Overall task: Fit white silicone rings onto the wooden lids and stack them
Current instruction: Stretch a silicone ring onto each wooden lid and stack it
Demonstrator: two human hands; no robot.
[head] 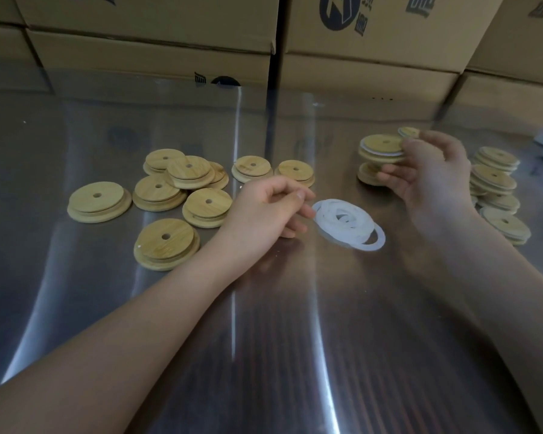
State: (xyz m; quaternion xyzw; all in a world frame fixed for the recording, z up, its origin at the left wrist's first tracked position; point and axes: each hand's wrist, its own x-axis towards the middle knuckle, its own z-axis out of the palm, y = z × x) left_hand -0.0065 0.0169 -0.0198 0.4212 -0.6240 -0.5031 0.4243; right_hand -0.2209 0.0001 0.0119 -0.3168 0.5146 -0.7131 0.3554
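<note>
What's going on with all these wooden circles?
A person is fitting white rings onto wooden lids. The right hand holds a lid that already wears a ring, close to the finished stacks on the right. The left hand sits at the pile of loose rings, fingers curled by its edge; I cannot tell if it has one. Bare lids wait on the left of the metal table.

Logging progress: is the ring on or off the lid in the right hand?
On: a white ring shows around the lid held by the right hand.

left hand (264, 211): bare | right hand (433, 180): bare | forearms: both bare, unsleeved
</note>
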